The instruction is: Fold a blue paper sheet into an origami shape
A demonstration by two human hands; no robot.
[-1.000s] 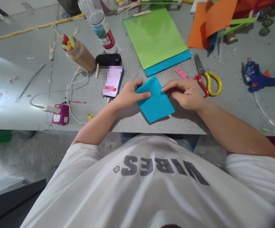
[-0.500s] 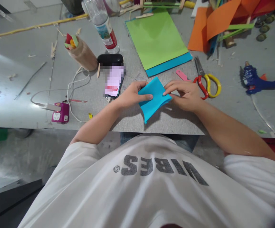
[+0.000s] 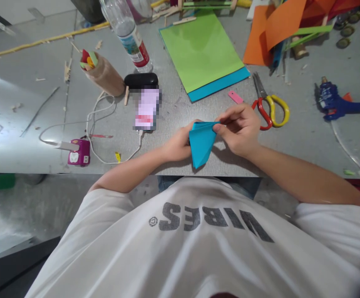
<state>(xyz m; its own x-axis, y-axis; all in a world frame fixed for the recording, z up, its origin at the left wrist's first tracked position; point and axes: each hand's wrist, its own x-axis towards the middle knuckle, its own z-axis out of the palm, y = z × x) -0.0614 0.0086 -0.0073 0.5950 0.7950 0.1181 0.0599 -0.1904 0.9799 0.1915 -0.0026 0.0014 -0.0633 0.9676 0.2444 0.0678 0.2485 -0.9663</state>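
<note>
A folded piece of blue paper [image 3: 202,145] is held up between my hands, just above the table near its front edge. Its layers narrow to a point at the bottom. My left hand [image 3: 180,142] grips it from the left side, its fingertips partly hidden behind the paper. With thumb and fingers, my right hand [image 3: 238,128] pinches the upper right corner. Scissors [image 3: 270,107] with one red and one yellow handle lie just past my right hand. A small pink strip [image 3: 235,97] rests beyond its fingers.
Green sheets [image 3: 203,49] lie over blue ones at the back. A glue gun [image 3: 338,101] sits on the right. To the left are a phone [image 3: 148,108] on a cable, a black case [image 3: 141,80], a bottle [image 3: 134,45], a wooden cup [image 3: 105,76] and a purple plug adapter [image 3: 79,153].
The blue paper has turned from lying flat-side up to standing more upright, its folded layers now showing at the top. My left hand has shifted slightly down and behind it.
</note>
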